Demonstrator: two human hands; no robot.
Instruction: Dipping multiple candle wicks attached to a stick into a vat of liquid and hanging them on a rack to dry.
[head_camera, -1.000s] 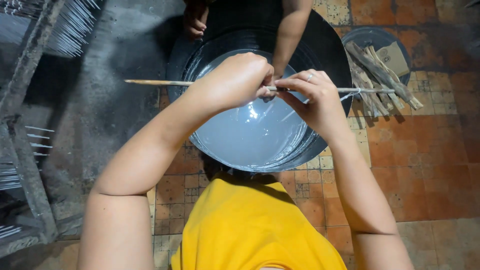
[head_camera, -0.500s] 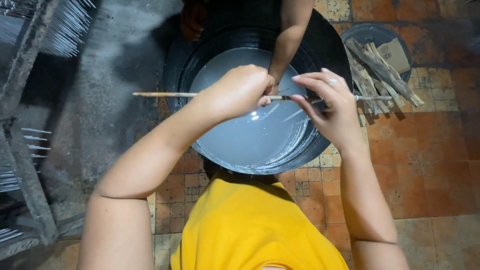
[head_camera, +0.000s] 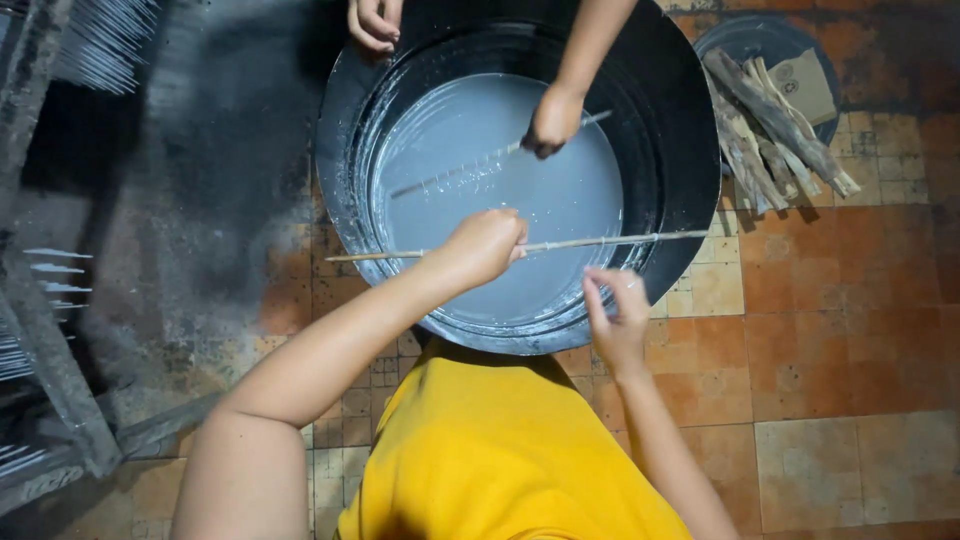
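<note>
Four hands (head_camera: 485, 245) — two sticks (head_camera: 600, 242) — one basin (head_camera: 680, 150).

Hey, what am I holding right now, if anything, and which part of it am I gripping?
Your left hand grips a thin stick near its middle, level over the basin of grey liquid. Your right hand is open and holds nothing.

The wide round black metal basin (head_camera: 690, 150) holds pale blue-grey liquid (head_camera: 560, 200); the cloth shirt (head_camera: 500, 450) is yellow, the square floor tiles (head_camera: 840, 330) mottled orange-brown.
</note>
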